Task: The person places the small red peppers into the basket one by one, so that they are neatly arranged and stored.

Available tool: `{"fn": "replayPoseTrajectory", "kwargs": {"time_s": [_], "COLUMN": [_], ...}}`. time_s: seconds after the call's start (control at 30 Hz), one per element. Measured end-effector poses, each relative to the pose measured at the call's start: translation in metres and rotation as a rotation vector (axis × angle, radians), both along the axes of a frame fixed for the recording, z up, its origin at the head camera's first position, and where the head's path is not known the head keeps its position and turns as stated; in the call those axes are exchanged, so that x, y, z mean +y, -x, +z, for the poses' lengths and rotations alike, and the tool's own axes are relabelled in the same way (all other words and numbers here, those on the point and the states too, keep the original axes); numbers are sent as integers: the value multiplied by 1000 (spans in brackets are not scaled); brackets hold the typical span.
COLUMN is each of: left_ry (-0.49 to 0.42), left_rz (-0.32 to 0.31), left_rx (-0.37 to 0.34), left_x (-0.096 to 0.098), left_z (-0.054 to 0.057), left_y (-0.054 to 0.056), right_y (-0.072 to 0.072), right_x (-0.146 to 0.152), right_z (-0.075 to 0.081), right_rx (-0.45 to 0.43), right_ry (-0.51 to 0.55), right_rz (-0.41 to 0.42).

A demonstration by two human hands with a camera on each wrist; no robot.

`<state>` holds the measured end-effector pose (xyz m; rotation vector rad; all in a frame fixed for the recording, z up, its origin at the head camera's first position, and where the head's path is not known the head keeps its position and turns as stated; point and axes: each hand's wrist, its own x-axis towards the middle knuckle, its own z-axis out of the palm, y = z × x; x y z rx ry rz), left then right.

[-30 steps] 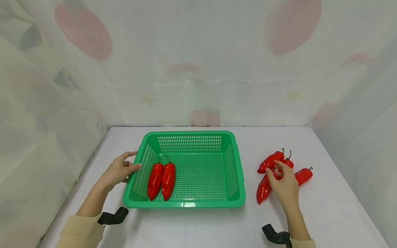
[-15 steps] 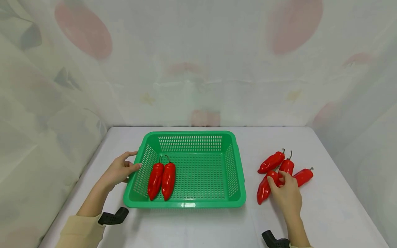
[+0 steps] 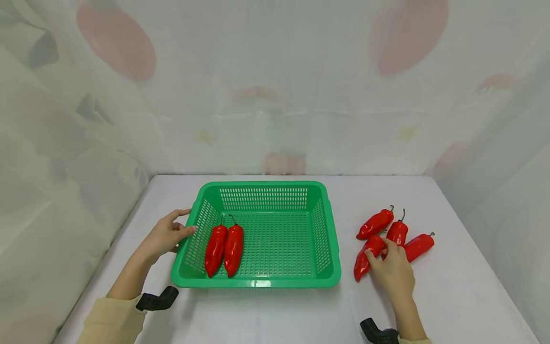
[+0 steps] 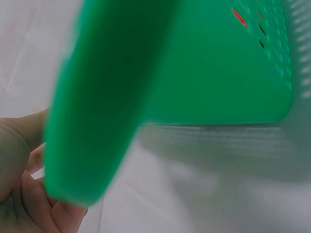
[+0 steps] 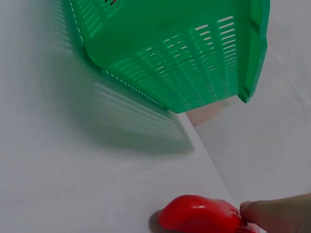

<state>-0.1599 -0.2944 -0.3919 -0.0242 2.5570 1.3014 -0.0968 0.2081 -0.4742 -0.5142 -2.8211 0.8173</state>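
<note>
Red and shiny, one long pepper (image 3: 362, 265) is at the lower right of the frame, and the right hand (image 3: 396, 276) pinches it near its fat top end, with the thumb on one side and a finger on the other. I cannot tell if it lies flat on the white table (image 3: 296, 317) or is tipped up a bit. Three more peppers are close around that hand: the upper pepper (image 3: 375, 224), the middle pepper (image 3: 397, 231) and the far right pepper (image 3: 420, 246). The hand covers part of the last two. At the lower left, the left hand (image 3: 165, 235) holds the left rim of the green basket (image 3: 253, 283), its thumb on top and other fingers curled under. Inside the basket, near its left wall, two peppers (image 3: 233, 251) lie side by side with their stems toward the top of the frame. The pinched pepper looks light and quite hard, so it should not squash easily, but its smooth skin could be slippery. The fat part just below the stem looks like the best place to hold it, because the pointy end gives little to grab and the thin stem might bend. The basket looks like light plastic that may slide if bumped, and its rim is a good place to hold.
</note>
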Motion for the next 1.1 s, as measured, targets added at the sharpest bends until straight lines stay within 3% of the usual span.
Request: {"fn": "replayPoseTrajectory", "kwargs": {"time_s": [0.8,1.1], "left_ry": [4,6], "left_rz": [4,5], "left_rx": [-4,-7], "left_x": [1,0], "left_z": [0,-1], "left_y": [-1,0], "right_y": [10,12], "right_x": [-11,-15], "right_z": [1,-1], "right_rx": [-5,30], "right_ry": [11,28], "right_rz": [105,75]}}
